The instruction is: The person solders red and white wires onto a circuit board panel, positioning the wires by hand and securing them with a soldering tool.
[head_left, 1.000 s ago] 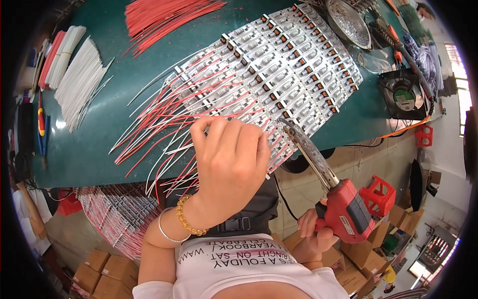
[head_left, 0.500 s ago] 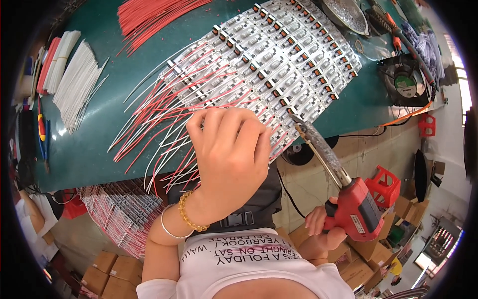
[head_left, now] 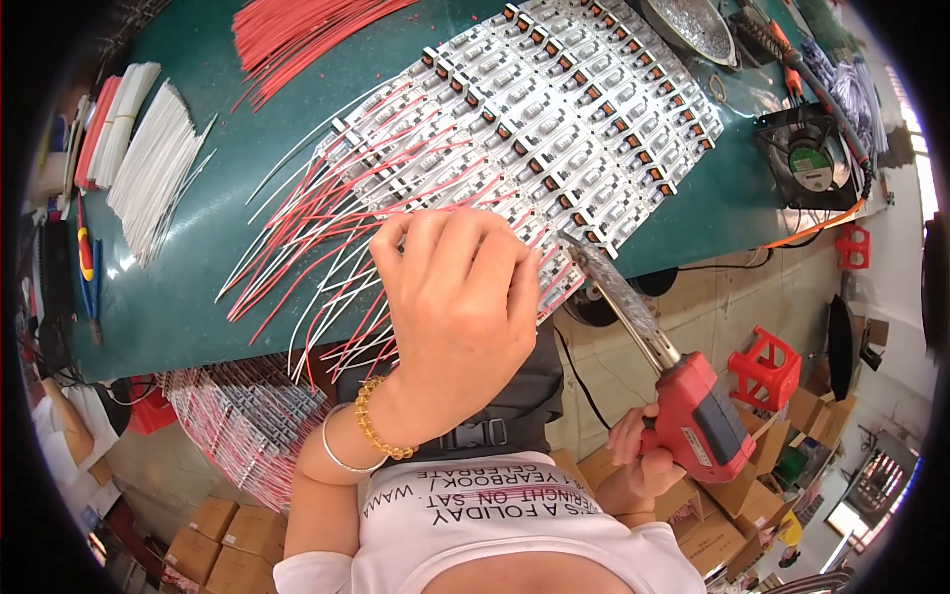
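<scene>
My right hand (head_left: 643, 457) is wrapped round the grip of a red soldering gun (head_left: 703, 416). Its long metal barrel points up and left, and the tip is at the lower right edge of a panel of white circuit boards (head_left: 564, 124), just right of my left hand. My left hand (head_left: 457, 297) is over the panel's near edge with its fingers curled and closed; their tips and anything between them are hidden behind the back of the hand. Red and white wires (head_left: 307, 238) run from the boards past that hand and over the table's near edge.
On the green table (head_left: 213, 287) lie bundles of red wires (head_left: 307, 35) and white wires (head_left: 153, 168). A metal dish (head_left: 693, 30) and a small black fan (head_left: 811, 158) stand at the right. Below are wired boards (head_left: 247, 426), a red stool (head_left: 764, 368) and cardboard boxes (head_left: 223, 540).
The soldering gun and my right hand have shifted slightly left, bringing the tip closer to my left hand's fingers. My left hand has barely moved.
</scene>
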`<state>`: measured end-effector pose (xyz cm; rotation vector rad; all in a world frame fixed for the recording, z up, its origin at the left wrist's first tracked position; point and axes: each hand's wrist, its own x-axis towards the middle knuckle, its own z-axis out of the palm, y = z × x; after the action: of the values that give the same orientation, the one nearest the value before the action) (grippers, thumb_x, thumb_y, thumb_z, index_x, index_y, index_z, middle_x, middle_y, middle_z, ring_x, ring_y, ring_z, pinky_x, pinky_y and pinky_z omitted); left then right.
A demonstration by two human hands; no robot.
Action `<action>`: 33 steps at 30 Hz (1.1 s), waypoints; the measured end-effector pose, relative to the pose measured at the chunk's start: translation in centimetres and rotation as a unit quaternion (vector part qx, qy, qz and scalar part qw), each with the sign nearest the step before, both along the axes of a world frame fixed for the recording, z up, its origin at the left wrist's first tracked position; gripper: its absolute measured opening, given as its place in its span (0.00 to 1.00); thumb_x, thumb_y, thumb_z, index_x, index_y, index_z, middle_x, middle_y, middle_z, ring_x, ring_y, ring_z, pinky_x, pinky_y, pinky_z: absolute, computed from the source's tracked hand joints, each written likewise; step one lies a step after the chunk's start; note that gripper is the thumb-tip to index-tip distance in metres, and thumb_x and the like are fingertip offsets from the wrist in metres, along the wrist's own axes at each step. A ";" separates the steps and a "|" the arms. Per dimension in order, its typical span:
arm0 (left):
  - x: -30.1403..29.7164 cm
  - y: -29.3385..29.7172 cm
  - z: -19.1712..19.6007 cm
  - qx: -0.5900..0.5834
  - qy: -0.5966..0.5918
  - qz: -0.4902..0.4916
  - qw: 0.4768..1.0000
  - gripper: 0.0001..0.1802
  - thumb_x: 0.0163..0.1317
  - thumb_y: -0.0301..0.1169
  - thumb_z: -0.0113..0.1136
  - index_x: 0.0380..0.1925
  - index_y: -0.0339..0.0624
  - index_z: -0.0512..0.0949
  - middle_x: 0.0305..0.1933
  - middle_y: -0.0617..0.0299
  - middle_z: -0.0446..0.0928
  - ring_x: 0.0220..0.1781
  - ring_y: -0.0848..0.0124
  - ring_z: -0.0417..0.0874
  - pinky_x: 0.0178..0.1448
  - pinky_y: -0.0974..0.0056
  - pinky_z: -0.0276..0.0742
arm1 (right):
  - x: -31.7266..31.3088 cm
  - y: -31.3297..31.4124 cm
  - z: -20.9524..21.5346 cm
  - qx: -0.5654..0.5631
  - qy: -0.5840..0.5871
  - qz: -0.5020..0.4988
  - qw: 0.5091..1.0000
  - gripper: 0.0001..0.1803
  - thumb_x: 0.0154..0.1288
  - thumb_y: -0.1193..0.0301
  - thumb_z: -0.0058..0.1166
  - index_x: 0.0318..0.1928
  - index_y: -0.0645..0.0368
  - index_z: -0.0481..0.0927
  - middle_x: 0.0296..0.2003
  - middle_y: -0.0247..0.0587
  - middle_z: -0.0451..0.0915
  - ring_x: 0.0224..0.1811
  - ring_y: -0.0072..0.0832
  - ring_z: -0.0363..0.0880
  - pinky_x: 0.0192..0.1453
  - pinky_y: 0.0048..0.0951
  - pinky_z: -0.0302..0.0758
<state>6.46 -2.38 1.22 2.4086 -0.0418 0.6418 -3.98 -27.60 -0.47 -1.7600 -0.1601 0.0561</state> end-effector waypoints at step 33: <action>-0.4 -1.1 0.4 0.017 0.001 -0.022 1.000 0.06 0.41 0.24 0.64 0.18 0.44 0.75 0.30 0.66 0.71 0.37 0.65 0.70 0.55 0.49 0.59 | 0.0 0.7 1.5 0.123 0.039 -0.010 0.992 0.39 0.63 0.43 0.50 0.55 0.70 0.63 0.12 0.28 0.65 0.11 0.20 0.64 0.19 0.23 0.67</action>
<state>6.05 -3.48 1.63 2.4354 -0.1043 0.6227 -3.97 -26.93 0.99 -1.5114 -0.0888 0.0877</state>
